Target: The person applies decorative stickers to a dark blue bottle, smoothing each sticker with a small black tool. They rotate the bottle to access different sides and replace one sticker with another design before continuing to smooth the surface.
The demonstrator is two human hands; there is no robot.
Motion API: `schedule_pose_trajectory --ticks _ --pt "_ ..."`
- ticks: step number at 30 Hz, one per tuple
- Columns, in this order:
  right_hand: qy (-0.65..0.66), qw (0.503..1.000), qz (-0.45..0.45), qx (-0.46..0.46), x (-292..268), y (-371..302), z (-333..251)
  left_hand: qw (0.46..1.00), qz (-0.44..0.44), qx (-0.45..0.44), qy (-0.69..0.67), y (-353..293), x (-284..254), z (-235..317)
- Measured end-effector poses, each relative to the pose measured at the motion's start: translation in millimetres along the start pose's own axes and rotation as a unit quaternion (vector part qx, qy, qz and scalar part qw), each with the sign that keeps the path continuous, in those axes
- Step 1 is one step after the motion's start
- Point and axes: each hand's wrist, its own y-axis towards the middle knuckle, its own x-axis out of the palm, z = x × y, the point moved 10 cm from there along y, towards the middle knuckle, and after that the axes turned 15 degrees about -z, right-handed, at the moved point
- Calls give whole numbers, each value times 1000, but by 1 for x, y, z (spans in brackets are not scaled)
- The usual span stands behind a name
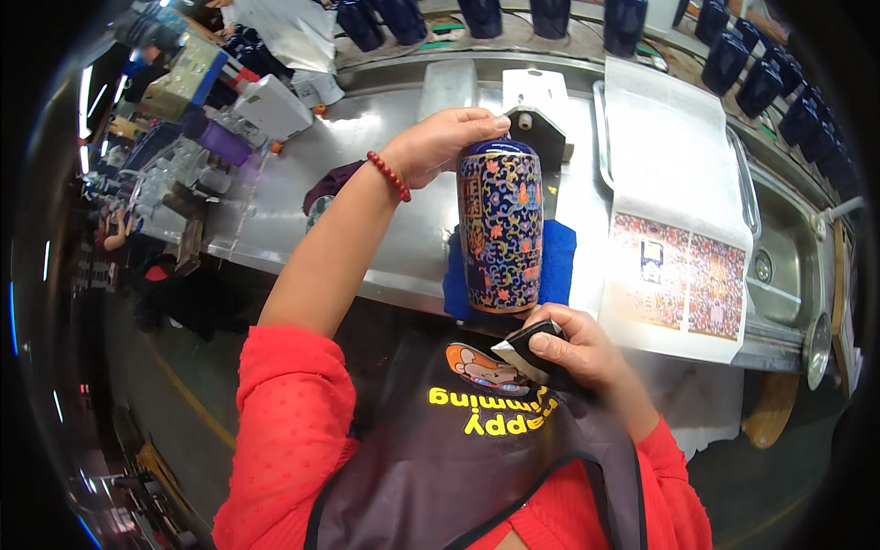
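A dark blue ceramic bottle (501, 229), covered in a colourful floral pattern, lies before me with its plain blue shoulder pointing away. My left hand (435, 147) is closed around its neck end, thumb and fingers over the top. Close to the base, my right hand (587, 353) grips a flat black scraper (533, 353) with a pale edge. A finger of that hand is near or against the bottle's bottom rim; I cannot tell which. Under the bottle a blue cloth (557, 261) sticks out on both sides, at the bench's near edge.
On the steel bench (385, 229), a black-and-white stand (541, 119) is just beyond the bottle. White paper with printed pattern sheets (678, 275) lies to the right, near a sink (775, 261). Several blue bottles (724, 60) line the back. A dark purple cloth (332, 188) is left.
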Motion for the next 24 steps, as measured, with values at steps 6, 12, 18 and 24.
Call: schedule_pose_trajectory --ticks 6,12,18,24 --pt "18 988 -23 -149 8 5 -11 979 102 94 151 -95 8 53" --pt "-51 986 -100 -120 33 25 -22 960 198 148 133 -188 23 67" --pt "-67 973 -215 -54 100 81 -18 922 345 104 145 -319 23 31" --pt "-106 968 -219 58 157 149 37 790 567 111 207 -504 48 -32"
